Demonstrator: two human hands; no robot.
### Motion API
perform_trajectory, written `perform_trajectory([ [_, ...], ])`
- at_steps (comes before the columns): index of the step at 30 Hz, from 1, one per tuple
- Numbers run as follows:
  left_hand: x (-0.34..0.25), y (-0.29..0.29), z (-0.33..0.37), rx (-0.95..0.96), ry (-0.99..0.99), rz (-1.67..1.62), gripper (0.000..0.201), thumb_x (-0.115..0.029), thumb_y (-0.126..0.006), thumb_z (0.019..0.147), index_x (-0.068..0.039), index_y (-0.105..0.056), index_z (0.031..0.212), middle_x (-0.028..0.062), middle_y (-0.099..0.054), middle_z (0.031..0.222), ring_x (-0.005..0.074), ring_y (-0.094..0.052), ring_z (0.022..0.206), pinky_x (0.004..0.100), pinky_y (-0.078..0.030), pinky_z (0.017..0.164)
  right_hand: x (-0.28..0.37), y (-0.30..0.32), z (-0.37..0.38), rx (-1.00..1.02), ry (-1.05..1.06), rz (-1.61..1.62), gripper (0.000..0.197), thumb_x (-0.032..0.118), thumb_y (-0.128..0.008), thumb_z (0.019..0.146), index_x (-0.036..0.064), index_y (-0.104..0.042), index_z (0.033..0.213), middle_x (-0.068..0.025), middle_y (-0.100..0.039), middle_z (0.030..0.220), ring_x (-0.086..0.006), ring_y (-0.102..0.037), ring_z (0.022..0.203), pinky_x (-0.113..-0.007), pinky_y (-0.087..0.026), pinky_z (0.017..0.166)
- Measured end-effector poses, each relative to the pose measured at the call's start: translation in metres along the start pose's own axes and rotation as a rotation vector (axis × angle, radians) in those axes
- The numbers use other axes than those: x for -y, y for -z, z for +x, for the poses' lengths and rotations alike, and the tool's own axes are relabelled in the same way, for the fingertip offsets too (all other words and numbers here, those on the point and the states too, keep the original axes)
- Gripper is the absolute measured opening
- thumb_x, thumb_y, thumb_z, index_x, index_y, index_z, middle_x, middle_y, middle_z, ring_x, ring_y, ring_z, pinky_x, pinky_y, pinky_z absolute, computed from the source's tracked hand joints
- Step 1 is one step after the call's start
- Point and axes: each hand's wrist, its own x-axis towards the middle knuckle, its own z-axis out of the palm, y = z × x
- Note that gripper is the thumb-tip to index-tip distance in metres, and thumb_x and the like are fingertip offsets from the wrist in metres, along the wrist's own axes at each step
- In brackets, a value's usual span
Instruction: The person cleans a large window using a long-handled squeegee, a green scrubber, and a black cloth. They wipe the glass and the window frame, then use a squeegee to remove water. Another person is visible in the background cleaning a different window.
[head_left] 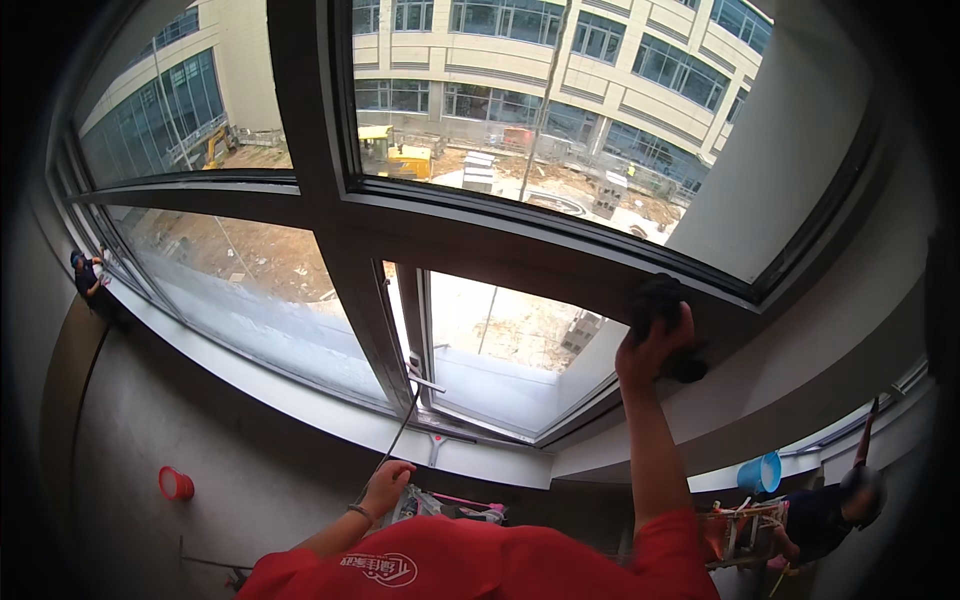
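My right hand (655,340) is raised to the right and closed on a black cloth (657,298), pressed against the dark window frame (480,245) at the corner below the large upper pane. Part of the dark cloth hangs down beside the wrist. Lower and nearer my body, my left hand (387,487) has its fingers curled around a thin dark pole (402,425), which leans up toward the handle (427,383) of the small lower window. On the white sill (490,460) lies a small T-shaped squeegee (437,450) with a red spot.
Beneath me stands a ladder (450,507) with some items on top. A red bucket (176,484) is on the floor at left; a blue bucket (760,473) sits at right. One person (840,505) works at far right, another (90,280) at far left.
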Motion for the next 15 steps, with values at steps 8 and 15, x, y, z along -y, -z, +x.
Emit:
perform_trajectory([
  [8, -0.04, 0.001, 0.014, -0.006, -0.186, -0.019, 0.019, -0.009, -0.058, 0.089, -0.009, -0.064, 0.107, 0.0102, -0.059, 0.114, 0.0244, -0.059, 0.103, 0.0304, -0.051, 0.078, 0.294, -0.175, 0.055, 0.127, 0.229, 0.336, 0.02, 0.017, -0.066, 0.076, 0.0204, -0.066, 0.096, -0.0004, -0.047, 0.129, -0.0234, -0.04, 0.12, -0.046, -0.03, 0.094],
  [15, -0.008, 0.019, -0.013, -0.154, -0.068, -0.037, 0.015, -0.007, -0.057, 0.089, -0.007, -0.064, 0.102, 0.0078, -0.063, 0.102, 0.0213, -0.062, 0.092, 0.0305, -0.051, 0.077, 0.339, -0.215, 0.068, 0.326, 0.556, 0.439, 0.007, 0.017, -0.06, 0.074, 0.0151, -0.064, 0.079, -0.002, -0.05, 0.129, -0.024, -0.04, 0.121, -0.043, -0.031, 0.097],
])
